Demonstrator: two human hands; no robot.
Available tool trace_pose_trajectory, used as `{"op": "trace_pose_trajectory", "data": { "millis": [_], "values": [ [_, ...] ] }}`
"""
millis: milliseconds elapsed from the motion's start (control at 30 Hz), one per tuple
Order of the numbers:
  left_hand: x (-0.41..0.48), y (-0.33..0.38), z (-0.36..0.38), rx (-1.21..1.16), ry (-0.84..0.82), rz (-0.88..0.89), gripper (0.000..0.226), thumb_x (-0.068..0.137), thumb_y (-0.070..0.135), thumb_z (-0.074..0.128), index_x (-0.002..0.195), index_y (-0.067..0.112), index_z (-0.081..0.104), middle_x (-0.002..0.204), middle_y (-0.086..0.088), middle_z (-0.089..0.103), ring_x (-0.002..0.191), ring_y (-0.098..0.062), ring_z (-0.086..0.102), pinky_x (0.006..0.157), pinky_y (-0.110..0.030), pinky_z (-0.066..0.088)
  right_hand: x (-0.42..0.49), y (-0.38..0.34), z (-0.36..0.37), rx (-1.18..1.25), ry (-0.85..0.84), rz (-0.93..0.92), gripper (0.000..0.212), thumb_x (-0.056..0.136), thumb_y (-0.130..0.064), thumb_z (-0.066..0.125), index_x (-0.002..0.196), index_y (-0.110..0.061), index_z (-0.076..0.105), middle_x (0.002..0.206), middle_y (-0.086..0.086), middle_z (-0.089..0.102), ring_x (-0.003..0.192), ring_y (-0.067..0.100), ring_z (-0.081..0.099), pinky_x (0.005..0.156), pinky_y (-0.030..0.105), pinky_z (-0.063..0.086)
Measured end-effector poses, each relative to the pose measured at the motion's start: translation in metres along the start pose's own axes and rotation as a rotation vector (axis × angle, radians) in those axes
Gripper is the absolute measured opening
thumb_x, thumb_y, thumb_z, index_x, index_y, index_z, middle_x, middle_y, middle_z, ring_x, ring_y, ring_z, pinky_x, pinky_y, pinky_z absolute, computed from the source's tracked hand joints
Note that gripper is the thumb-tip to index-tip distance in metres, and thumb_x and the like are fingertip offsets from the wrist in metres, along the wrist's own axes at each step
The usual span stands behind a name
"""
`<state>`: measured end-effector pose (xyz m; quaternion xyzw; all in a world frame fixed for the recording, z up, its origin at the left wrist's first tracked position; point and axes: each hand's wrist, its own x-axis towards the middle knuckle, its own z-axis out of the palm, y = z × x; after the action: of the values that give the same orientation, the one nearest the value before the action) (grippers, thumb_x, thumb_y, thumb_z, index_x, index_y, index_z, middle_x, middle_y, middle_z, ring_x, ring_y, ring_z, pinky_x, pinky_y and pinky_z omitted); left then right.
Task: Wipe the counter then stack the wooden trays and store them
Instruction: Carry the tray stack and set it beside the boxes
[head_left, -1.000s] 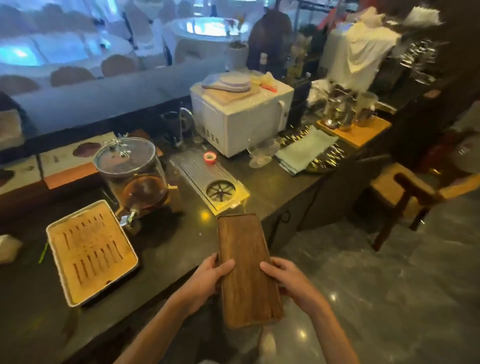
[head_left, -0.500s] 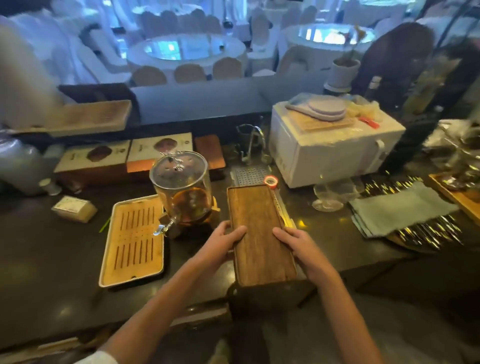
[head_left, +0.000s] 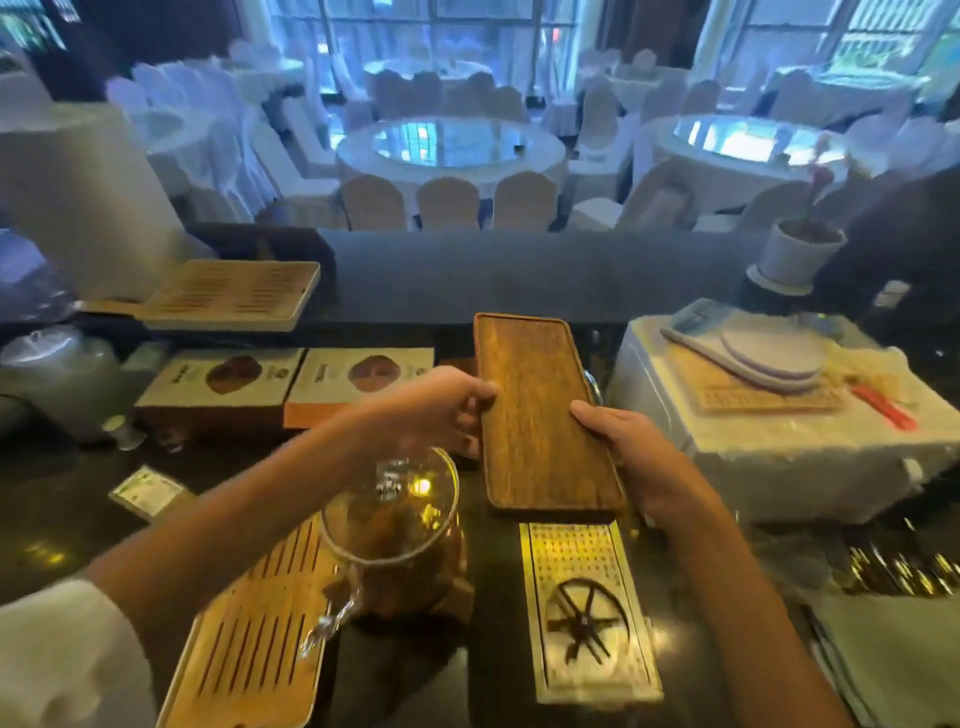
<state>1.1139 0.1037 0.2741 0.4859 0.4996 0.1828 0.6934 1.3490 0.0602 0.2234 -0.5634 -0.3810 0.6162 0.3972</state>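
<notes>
A long dark wooden tray (head_left: 540, 410) is held out over the back of the dark counter (head_left: 62, 519), its far end near the raised ledge. My left hand (head_left: 447, 410) grips its left edge and my right hand (head_left: 628, 447) grips its right edge. A light slatted bamboo tray (head_left: 254, 639) lies on the counter at the lower left. Another slatted tray (head_left: 234, 293) rests on the ledge at the upper left.
A glass drink dispenser (head_left: 395, 525) stands under my left forearm. A metal drain tray (head_left: 587, 608) lies just below the dark tray. A white appliance (head_left: 779, 457) with plates stands on the right, boxes (head_left: 291, 379) sit at the back, and a folded cloth (head_left: 893, 654) lies at the lower right.
Both hands have carried the dark wooden tray forward over the counter, from its front edge past the drain tray toward the back ledge. My view has swung forward.
</notes>
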Motion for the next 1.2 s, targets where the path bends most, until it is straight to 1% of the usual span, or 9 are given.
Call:
{"op": "trace_pose_trajectory", "data": {
  "millis": [133,333,433,567,700,867,967,1133,1200],
  "values": [
    [0.060,0.044,-0.045,0.092,0.182,-0.052,0.019,0.097,0.013,0.048,0.113,0.007,0.056,0.096,-0.009,0.059,0.079,-0.019,0.070,0.057,-0.035,0.061,0.081,-0.042,0.005,-0.086,-0.077,0.039,0.031,0.094,-0.041,0.061,0.113,-0.017,0.065,0.109,0.008,0.075,0.102,0.026,0.073,0.087,0.043,0.060],
    [0.154,0.030,-0.093,0.229,0.321,-0.181,0.015,0.088,0.006,0.050,0.081,0.009,0.062,0.076,-0.007,0.067,0.065,-0.021,0.071,0.059,-0.037,0.058,0.196,-0.033,0.029,-0.288,-0.054,0.129,0.030,0.098,-0.031,0.057,0.112,-0.005,0.066,0.095,0.006,0.074,0.082,0.016,0.072,0.065,0.030,0.058],
    [0.195,0.008,-0.109,0.188,0.324,-0.237,0.009,0.086,0.011,0.054,0.090,0.011,0.063,0.089,-0.010,0.066,0.082,-0.025,0.066,0.067,-0.039,0.056,0.250,-0.004,0.044,-0.361,0.004,0.187,0.036,0.097,-0.031,0.058,0.120,-0.004,0.061,0.107,0.012,0.071,0.096,0.025,0.071,0.085,0.043,0.060],
    [0.234,-0.025,-0.121,0.028,0.393,-0.310,0.017,0.095,0.023,0.048,0.102,0.013,0.061,0.101,-0.011,0.065,0.095,-0.029,0.062,0.077,-0.044,0.054,0.299,0.040,0.060,-0.410,0.082,0.240,0.051,0.097,-0.033,0.059,0.137,-0.001,0.052,0.126,0.019,0.065,0.113,0.034,0.065,0.091,0.042,0.056],
    [0.258,-0.049,-0.132,-0.084,0.400,-0.359,0.016,0.096,0.017,0.043,0.091,0.014,0.058,0.094,-0.010,0.064,0.087,-0.024,0.062,0.078,-0.039,0.054,0.331,0.075,0.061,-0.363,0.112,0.284,0.042,0.097,-0.029,0.060,0.129,-0.002,0.059,0.096,0.008,0.069,0.088,0.026,0.069,0.078,0.037,0.056],
    [0.286,-0.073,-0.137,-0.027,0.420,-0.376,0.030,0.093,0.015,0.045,0.121,0.009,0.053,0.119,-0.016,0.061,0.111,-0.032,0.058,0.102,-0.053,0.047,0.350,0.099,0.063,-0.329,0.119,0.273,0.037,0.099,-0.029,0.057,0.131,-0.012,0.059,0.108,0.005,0.069,0.086,0.017,0.065,0.070,0.031,0.054],
    [0.296,-0.081,-0.135,-0.043,0.419,-0.363,0.033,0.092,0.018,0.045,0.124,0.009,0.052,0.120,-0.016,0.059,0.109,-0.031,0.057,0.098,-0.047,0.047,0.354,0.105,0.066,-0.370,0.158,0.245,0.036,0.099,-0.030,0.055,0.132,-0.016,0.059,0.118,0.005,0.070,0.100,0.021,0.066,0.084,0.036,0.052],
    [0.305,-0.088,-0.130,-0.095,0.465,-0.346,0.033,0.093,0.020,0.046,0.124,0.010,0.049,0.111,-0.012,0.059,0.095,-0.025,0.056,0.079,-0.037,0.044,0.355,0.108,0.076,-0.560,0.248,0.154,0.032,0.100,-0.030,0.054,0.127,-0.016,0.063,0.092,-0.005,0.068,0.074,0.006,0.062,0.059,0.020,0.041],
    [0.307,-0.089,-0.129,-0.104,0.469,-0.345,0.032,0.093,0.020,0.045,0.124,0.011,0.047,0.106,-0.010,0.058,0.093,-0.023,0.056,0.075,-0.036,0.043,0.352,0.109,0.079,-0.666,0.266,0.136,0.031,0.100,-0.030,0.053,0.123,-0.013,0.064,0.102,0.004,0.069,0.084,0.015,0.066,0.067,0.026,0.049]
  ]
}}
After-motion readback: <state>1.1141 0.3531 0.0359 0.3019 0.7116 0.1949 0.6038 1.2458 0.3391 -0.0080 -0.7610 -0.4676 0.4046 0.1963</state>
